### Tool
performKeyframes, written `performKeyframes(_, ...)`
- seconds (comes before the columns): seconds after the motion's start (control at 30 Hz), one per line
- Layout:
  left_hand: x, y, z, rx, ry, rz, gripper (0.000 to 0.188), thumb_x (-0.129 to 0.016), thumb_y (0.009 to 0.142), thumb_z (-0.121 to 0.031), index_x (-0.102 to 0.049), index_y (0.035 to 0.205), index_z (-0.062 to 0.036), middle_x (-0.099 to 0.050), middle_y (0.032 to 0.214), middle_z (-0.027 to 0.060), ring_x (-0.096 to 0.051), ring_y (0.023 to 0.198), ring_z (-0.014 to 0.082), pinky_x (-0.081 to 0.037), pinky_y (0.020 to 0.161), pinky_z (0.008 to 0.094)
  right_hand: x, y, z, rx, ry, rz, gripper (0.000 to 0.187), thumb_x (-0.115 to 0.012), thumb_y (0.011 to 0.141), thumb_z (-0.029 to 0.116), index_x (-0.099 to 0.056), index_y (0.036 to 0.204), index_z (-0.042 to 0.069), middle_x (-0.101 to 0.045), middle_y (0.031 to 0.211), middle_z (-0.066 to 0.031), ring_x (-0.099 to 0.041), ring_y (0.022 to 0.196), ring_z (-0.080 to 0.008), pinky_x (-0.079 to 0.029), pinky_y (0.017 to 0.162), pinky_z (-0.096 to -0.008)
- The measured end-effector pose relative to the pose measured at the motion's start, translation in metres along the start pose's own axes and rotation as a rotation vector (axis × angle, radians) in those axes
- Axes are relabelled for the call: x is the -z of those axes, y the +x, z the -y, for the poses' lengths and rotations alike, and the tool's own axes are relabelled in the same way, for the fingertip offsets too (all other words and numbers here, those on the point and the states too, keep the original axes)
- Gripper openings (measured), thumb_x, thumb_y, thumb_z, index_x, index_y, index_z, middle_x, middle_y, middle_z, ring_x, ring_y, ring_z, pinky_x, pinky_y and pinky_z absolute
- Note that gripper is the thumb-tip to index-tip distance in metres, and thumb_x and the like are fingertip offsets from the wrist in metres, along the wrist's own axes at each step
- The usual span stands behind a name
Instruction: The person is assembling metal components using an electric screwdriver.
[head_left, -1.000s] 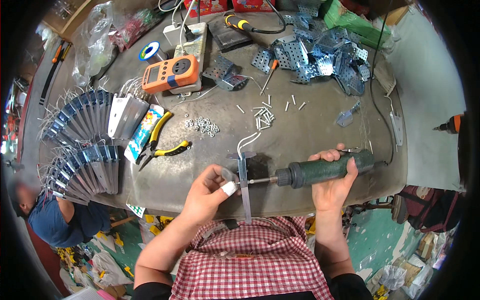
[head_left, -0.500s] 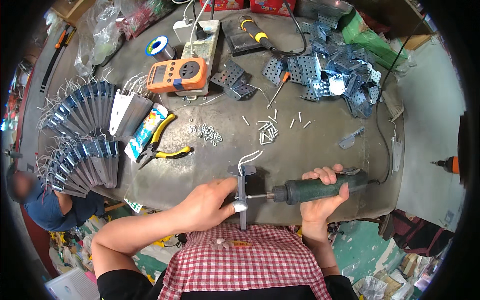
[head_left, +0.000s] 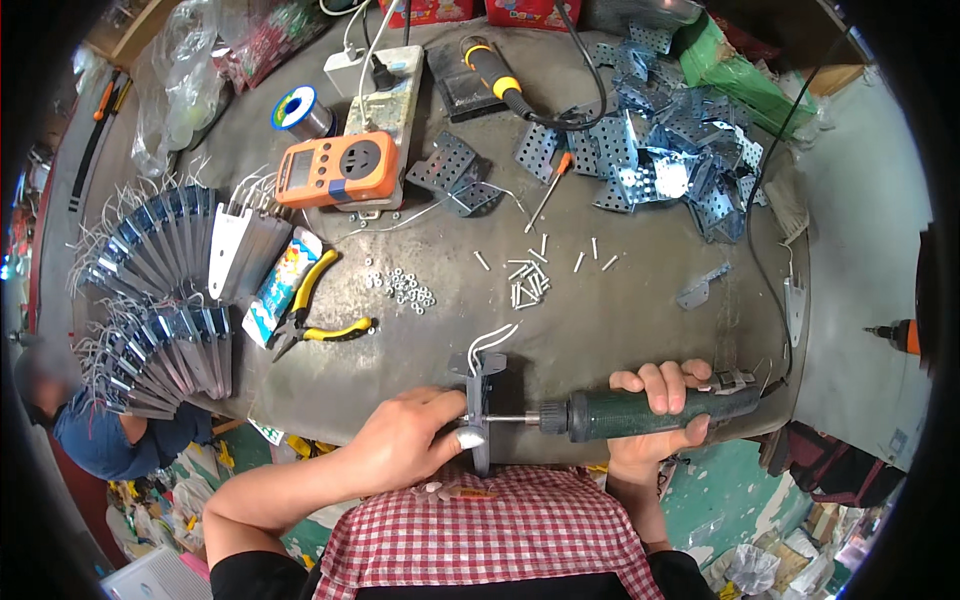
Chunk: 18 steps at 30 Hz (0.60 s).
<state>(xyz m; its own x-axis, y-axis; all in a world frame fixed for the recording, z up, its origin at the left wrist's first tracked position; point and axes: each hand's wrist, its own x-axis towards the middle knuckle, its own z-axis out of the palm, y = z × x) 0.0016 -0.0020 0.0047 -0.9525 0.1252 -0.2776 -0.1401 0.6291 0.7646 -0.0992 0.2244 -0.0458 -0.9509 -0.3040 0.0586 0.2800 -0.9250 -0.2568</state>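
The strip (head_left: 478, 400) was held at the table's near edge, just above the apron (head_left: 480, 530), with its long axis running away from the body. Its near end was pointed toward the apron; at its far end a small crosswise bracket (head_left: 491, 364) was seen, with two white wires (head_left: 493, 340) looped beyond it.

The strip was gripped from its left side by the left hand (head_left: 425, 435), which was nearly closed: the fingers were curled and the white-wrapped thumb was laid against the strip. Exactly how the fingertips were set could not be told.

The driver (head_left: 635, 413) was held level by the right hand (head_left: 637, 455), its palm beneath, its fingers bent over the far side and its thumb along the near side, so that the hand was closed only as far as the thick green body allowed. The driver's long axis was laid left to right, almost square to the strip, and the bit (head_left: 512, 419) was brought up to the strip's right side, level with the left hand's grip. Whether a screw head was engaged there could not be made out.

Of the two hands, the left was the nearer to the strip, touching it; the right was kept well apart, the bit and the driver's front lying between. Beyond the wires, loose screws (head_left: 530, 285) were scattered, with nuts (head_left: 400, 288) to their left.
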Motion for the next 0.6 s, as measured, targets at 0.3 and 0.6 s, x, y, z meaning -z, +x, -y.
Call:
performKeyframes(0.3, -0.004, 0.003, -0.011, 0.044, -0.005, 0.01, 0.026, -0.066, 0.072, -0.018, -0.055, 0.088, -0.0011, -0.057, 0.078, 0.0163, -0.056, 0.075, 0.0361, -0.046, 0.068, 0.0418, 0.006, -0.008, 0.001, -0.088, -0.023, -0.435, 0.04, -0.06, 0.081, 0.032, -0.044, 0.113, 0.014, -0.047, 0.082, 0.0006, -0.046, 0.082, -0.0138, -0.039, 0.083, -0.0382)
performKeyframes(0.6, -0.011, -0.007, 0.007, 0.357, -0.352, -0.068, 0.065, -0.074, 0.069, -0.031, -0.045, 0.111, 0.0091, -0.061, 0.089, 0.0184, -0.064, 0.079, 0.0248, -0.05, 0.069, 0.0348, 0.021, 0.001, 0.0, 0.037, -0.275, -0.272, 0.049, -0.061, 0.079, 0.033, -0.04, 0.119, 0.013, -0.05, 0.084, -0.0003, -0.047, 0.083, -0.0157, -0.038, 0.085, -0.0404)
